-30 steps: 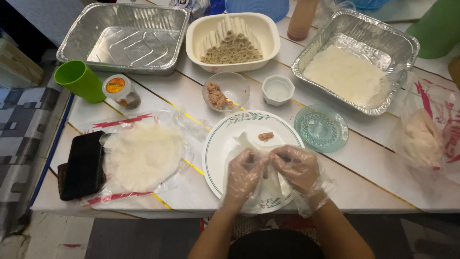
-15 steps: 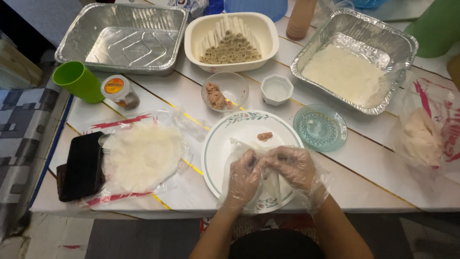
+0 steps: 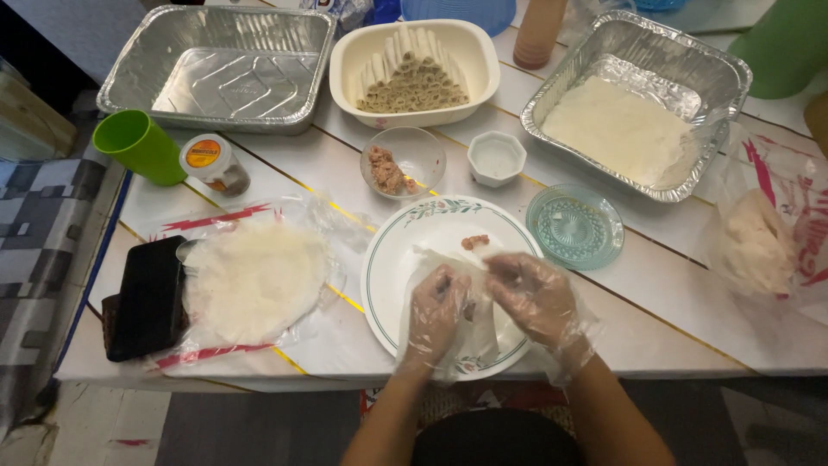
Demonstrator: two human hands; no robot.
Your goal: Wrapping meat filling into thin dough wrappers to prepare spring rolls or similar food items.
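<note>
Both hands wear clear disposable gloves and work over a white dinner plate [image 3: 392, 259] with a green floral rim, set on the worktop [image 3: 655, 285]. The left hand [image 3: 438, 312] and right hand [image 3: 535, 298] each pinch a thin white wrapper sheet [image 3: 431, 259] lying on the plate; the fingers are curled onto the wrapper, gripping its folded part. A small dab of pinkish filling [image 3: 474, 242] sits on the plate just beyond the hands.

Left of the left hand lies a stack of round wrappers [image 3: 254, 280] on clear plastic. Beyond the hands stand a glass bowl of filling [image 3: 401, 161] and a small white cup [image 3: 497, 158]. Just beyond the right hand sits a teal glass saucer [image 3: 574, 226]. Farther beyond the hands, a white dish [image 3: 414, 71] holds finished rolls, between two foil trays.
</note>
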